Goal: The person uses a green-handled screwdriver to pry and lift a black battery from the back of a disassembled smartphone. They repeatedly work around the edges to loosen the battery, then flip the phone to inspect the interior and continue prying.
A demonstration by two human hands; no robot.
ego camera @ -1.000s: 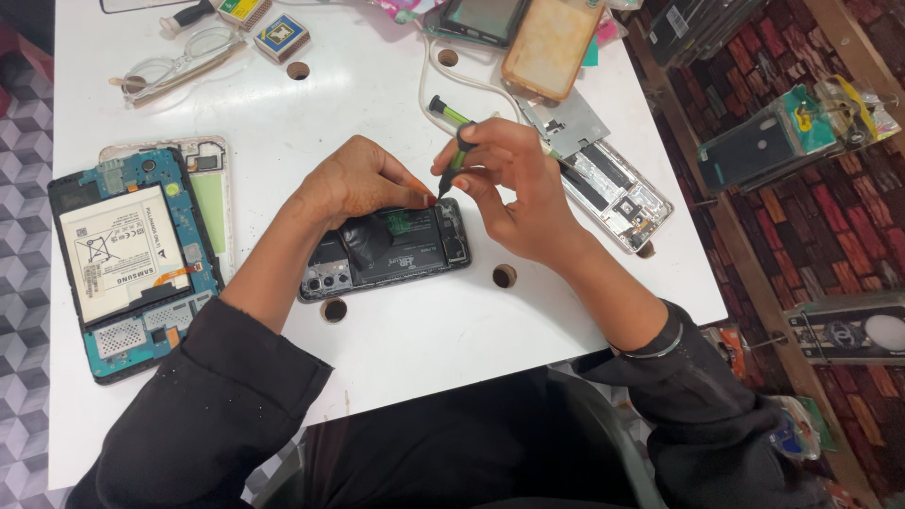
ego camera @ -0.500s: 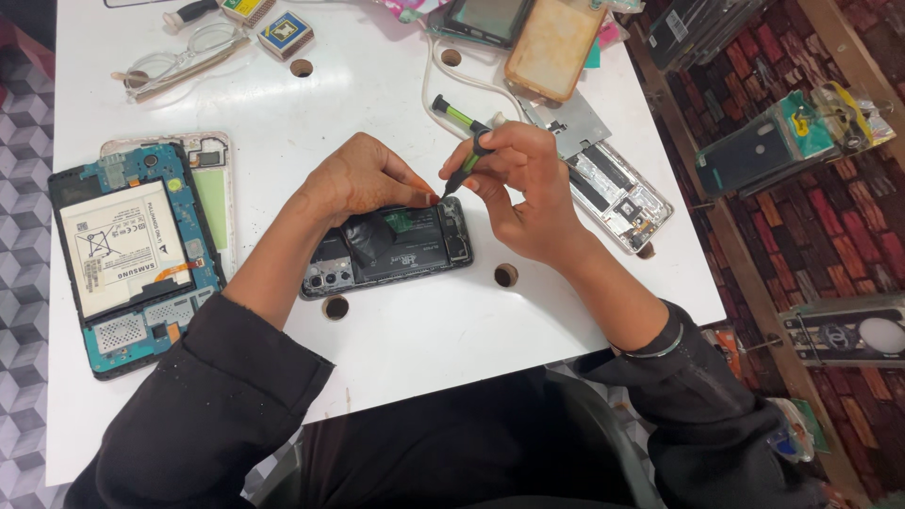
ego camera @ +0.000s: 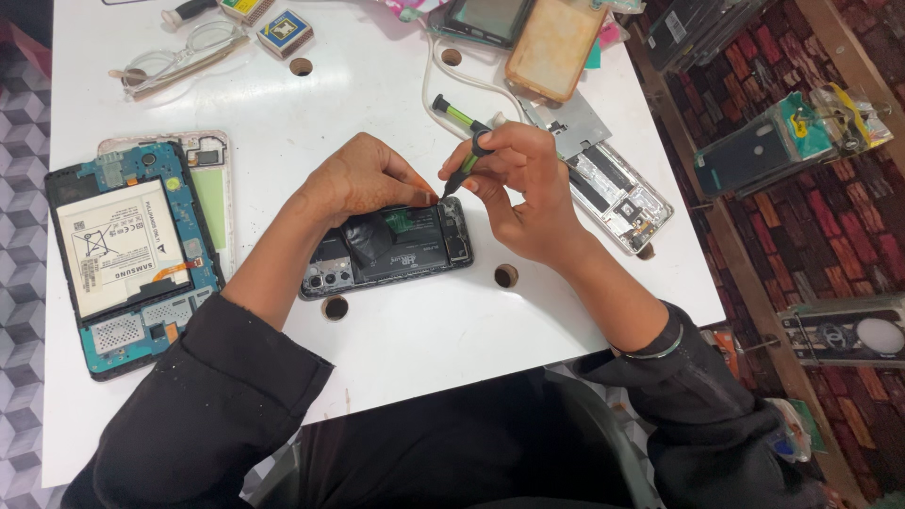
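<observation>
Screwdriver [ego camera: 464, 172] tip now lower, R hand [ego camera: 518, 188], opened phone [ego camera: 386, 250]

White table [ego camera: 377, 85]: round holes in top. Far left: opened tablet [ego camera: 127, 250], blue board, white battery, lying flat. Far left corner: eyeglasses [ego camera: 184, 52]; small box [ego camera: 285, 31] just beside. Far edge: tan phone case [ego camera: 556, 42] overlapping dark phone [ego camera: 485, 17]. Right side: stripped phone frame [ego camera: 617, 193], metal plate at its far end. White cable [ego camera: 443, 80] curving near case. Floor at right: brick pattern.
</observation>
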